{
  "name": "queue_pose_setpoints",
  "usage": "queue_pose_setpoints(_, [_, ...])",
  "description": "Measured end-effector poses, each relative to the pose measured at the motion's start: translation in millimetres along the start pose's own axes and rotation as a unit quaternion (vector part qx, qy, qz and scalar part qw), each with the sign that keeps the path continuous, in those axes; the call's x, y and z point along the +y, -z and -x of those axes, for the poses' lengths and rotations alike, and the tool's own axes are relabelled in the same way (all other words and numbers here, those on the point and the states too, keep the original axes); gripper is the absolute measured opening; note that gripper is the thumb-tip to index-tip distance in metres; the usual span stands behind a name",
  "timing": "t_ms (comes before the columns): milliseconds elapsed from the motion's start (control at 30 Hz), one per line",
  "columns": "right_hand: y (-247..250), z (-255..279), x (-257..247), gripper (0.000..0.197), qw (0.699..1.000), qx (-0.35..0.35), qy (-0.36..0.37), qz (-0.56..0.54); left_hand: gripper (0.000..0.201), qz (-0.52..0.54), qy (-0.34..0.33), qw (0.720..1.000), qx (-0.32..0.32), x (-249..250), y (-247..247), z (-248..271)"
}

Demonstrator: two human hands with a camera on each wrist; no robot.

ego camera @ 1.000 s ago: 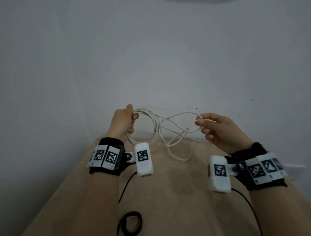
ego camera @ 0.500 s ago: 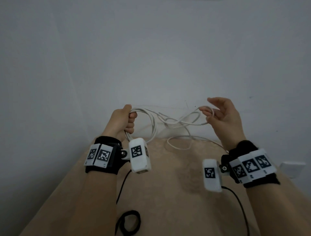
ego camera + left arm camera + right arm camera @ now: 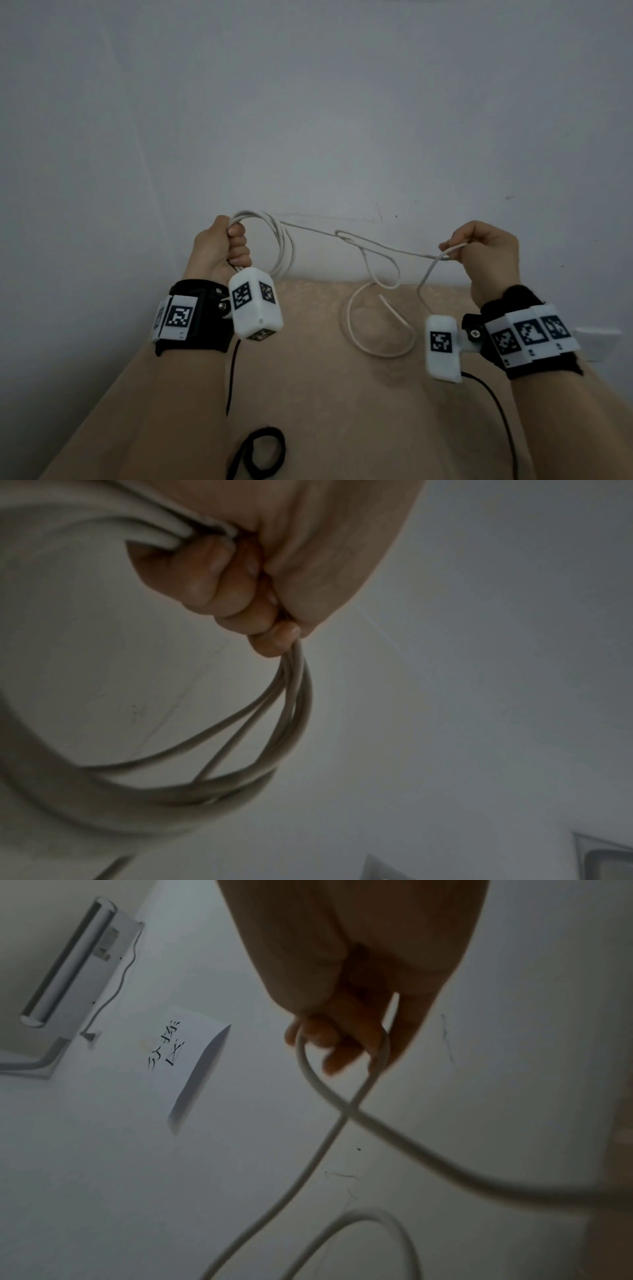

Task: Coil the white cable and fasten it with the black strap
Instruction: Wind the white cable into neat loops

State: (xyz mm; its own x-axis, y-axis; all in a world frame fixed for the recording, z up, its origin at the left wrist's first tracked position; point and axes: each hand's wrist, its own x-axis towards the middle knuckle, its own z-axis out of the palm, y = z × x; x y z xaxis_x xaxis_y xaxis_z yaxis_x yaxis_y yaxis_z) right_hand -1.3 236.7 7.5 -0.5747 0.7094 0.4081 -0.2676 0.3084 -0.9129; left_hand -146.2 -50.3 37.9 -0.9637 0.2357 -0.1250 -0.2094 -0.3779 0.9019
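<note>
Black fabric strap: the looped black strap [image 3: 262, 452] lies flat at the near edge of the beige desk [image 3: 325, 411], untouched and well apart from both hands.
Slack on the desk: a loose loop of the thin white round cable [image 3: 373, 329] rests toward the far edge of the desk, right of centre, with a free end lying inside it.
Left grip: the left hand [image 3: 219, 250] is fisted tight around a bundle of several finished turns; in the left wrist view the fingers [image 3: 219, 588] wrap the strands fully, and the coil hangs below the fist.
Right grip: the right hand [image 3: 486, 253] pinches a single strand looped over its fingers [image 3: 342, 1047], the strand crossing itself just below them.
Span between hands: one strand runs nearly taut from the coil to the right hand, with a small kink midway.
Change: half a second ago the hands were closer and the cable between them sagged in tangled loops; now the right hand has drawn outward and the run is pulled straight.
Meaning: slack looks cleared for the next turn; coiling is partway done, fastening not begun.
</note>
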Motion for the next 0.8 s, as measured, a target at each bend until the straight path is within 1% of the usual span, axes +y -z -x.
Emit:
queue_pose_setpoints(33, [-1,0,1,0.053,0.999,-0.029,-0.009,0.025,0.038,-0.012,-0.002,1.000,-0.002,0,-1,0])
queue_pose_setpoints(100, [-5,2,2,0.047,0.989,-0.100,-0.024,0.103,0.040,-0.076,-0.016,0.997,-0.012,-3,-8,1])
queue_pose_setpoints(167, [-10,4,0,0.043,0.964,-0.175,-0.029,0.197,0.042,-0.135,-0.036,0.990,-0.029,-7,-17,1])
queue_pose_setpoints(200, [-12,7,-2,0.044,0.953,-0.188,-0.019,0.238,0.042,-0.152,-0.044,0.987,-0.037,-9,-20,2])
queue_pose_setpoints(233, [-15,9,-7,0.046,0.949,-0.179,0.006,0.261,0.042,-0.164,-0.049,0.984,-0.044,-11,-23,2])
queue_pose_setpoints(300, [-23,16,-21,0.044,0.956,-0.147,0.083,0.239,0.043,-0.178,-0.059,0.981,-0.053,-13,-28,4])
queue_pose_setpoints(333, [-30,22,-28,0.040,0.957,-0.156,0.120,0.214,0.043,-0.183,-0.064,0.979,-0.055,-14,-30,6])
queue_pose_setpoints(367, [-37,27,-32,0.035,0.951,-0.188,0.142,0.201,0.043,-0.188,-0.069,0.978,-0.057,-14,-31,7])
queue_pose_setpoints(400, [-45,33,-34,0.031,0.938,-0.235,0.146,0.209,0.044,-0.189,-0.074,0.977,-0.063,-14,-33,9])
queue_pose_setpoints(467, [-60,43,-26,0.039,0.898,-0.324,0.118,0.274,0.047,-0.188,-0.081,0.975,-0.084,-13,-35,12])
queue_pose_setpoints(500, [-66,46,-18,0.040,0.875,-0.349,0.114,0.315,0.049,-0.186,-0.084,0.974,-0.096,-12,-35,14])
queue_pose_setpoints(533, [-70,48,-10,0.034,0.863,-0.354,0.119,0.340,0.051,-0.183,-0.087,0.973,-0.107,-11,-35,15])
queue_pose_setpoints(567, [-73,48,-4,0.022,0.869,-0.342,0.123,0.336,0.053,-0.176,-0.088,0.973,-0.116,-10,-34,16])
queue_pose_setpoints(600, [-72,47,-1,0.012,0.889,-0.324,0.111,0.304,0.055,-0.166,-0.088,0.974,-0.123,-7,-32,16])
queue_pose_setpoints(633, [-69,45,3,0.014,0.917,-0.297,0.083,0.253,0.057,-0.155,-0.088,0.975,-0.130,-5,-30,17])
queue_pose_setpoints(667, [-65,41,5,0.022,0.944,-0.259,0.050,0.199,0.058,-0.145,-0.089,0.976,-0.135,-3,-28,17])
queue_pose_setpoints(700, [-61,36,8,0.029,0.964,-0.219,0.013,0.153,0.059,-0.137,-0.092,0.976,-0.141,-1,-26,17])
queue_pose_setpoints(733, [-56,32,9,0.033,0.973,-0.190,-0.019,0.126,0.060,-0.130,-0.094,0.976,-0.145,0,-24,17])
queue_pose_setpoints(800, [-49,24,12,0.033,0.976,-0.167,-0.057,0.130,0.062,-0.114,-0.098,0.978,-0.145,1,-22,16])
